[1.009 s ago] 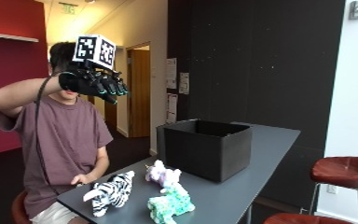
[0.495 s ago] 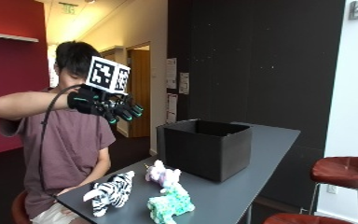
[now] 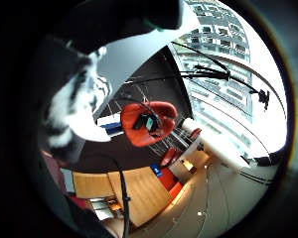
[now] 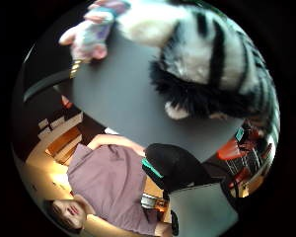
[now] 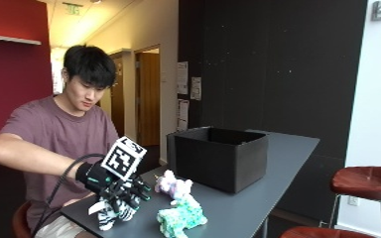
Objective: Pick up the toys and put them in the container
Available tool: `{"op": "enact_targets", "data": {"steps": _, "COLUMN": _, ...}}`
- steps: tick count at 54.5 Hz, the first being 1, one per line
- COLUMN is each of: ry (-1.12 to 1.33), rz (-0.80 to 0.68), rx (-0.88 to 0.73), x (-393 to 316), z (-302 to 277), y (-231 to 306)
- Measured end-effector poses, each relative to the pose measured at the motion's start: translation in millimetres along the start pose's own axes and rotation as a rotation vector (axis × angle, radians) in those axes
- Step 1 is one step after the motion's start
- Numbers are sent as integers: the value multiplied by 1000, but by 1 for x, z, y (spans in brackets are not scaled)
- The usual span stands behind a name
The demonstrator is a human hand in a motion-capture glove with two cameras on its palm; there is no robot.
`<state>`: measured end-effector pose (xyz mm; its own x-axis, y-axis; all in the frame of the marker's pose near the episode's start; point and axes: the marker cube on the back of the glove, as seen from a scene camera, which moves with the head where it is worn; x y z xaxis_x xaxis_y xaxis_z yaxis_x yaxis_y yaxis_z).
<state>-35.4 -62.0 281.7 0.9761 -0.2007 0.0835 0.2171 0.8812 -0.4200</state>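
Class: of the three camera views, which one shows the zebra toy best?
The thumb side palm view: the zebra fills much of it, stripes and black mane plain. The little finger side view catches only part of it at the edge. The outside view shows it small, largely hidden behind the gloved hand.

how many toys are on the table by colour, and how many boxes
black and white striped toy: 1
pink and lilac toy: 1
green toy: 1
black box: 1
total: 4 things, 3 toys and 1 box
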Motion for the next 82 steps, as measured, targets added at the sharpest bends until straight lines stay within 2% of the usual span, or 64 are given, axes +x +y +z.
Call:
{"op": "enact_targets", "data": {"steps": 6, "ry": -58, "rz": -24, "rx": 44, "x": 1, "z": 16, "y": -10}}
{"op": "enact_targets", "data": {"steps": 12, "ry": -33, "rz": -23, "rx": 173, "x": -2, "z": 23, "y": -18}}
{"op": "enact_targets", "data": {"steps": 30, "ry": -58, "rz": 8, "rx": 330, "x": -5, "z": 7, "y": -43}}
{"op": "enact_targets", "data": {"steps": 34, "ry": -32, "rz": 25, "rx": 300, "x": -10, "z": 1, "y": -50}}
{"op": "enact_targets", "data": {"steps": 40, "ry": -58, "rz": -1, "rx": 134, "x": -22, "z": -8, "y": -53}}
{"op": "enact_targets", "data": {"steps": 44, "ry": -84, "rz": -28, "rx": 96, "x": -32, "z": -22, "y": -45}}
{"op": "enact_targets", "data": {"steps": 52, "ry": -118, "rz": -18, "rx": 175, "x": -48, "z": -81, "y": -19}}
{"op": "enact_targets", "data": {"steps": 61, "ry": -99, "rz": -19, "rx": 337, "x": -71, "z": -184, "y": 18}}
{"op": "enact_targets", "data": {"steps": 68, "ry": -61, "rz": -135, "rx": 495, "x": -111, "z": -274, "y": 45}}
{"op": "enact_targets", "data": {"steps": 74, "ry": -158, "rz": -151, "rx": 588, "x": -166, "z": -345, "y": 51}}
{"op": "enact_targets", "data": {"steps": 78, "ry": -109, "rz": -248, "rx": 632, "x": -197, "z": -373, "y": 48}}
{"op": "enact_targets", "data": {"steps": 82, "ry": -30, "rz": -255, "rx": 655, "x": -223, "z": -394, "y": 33}}
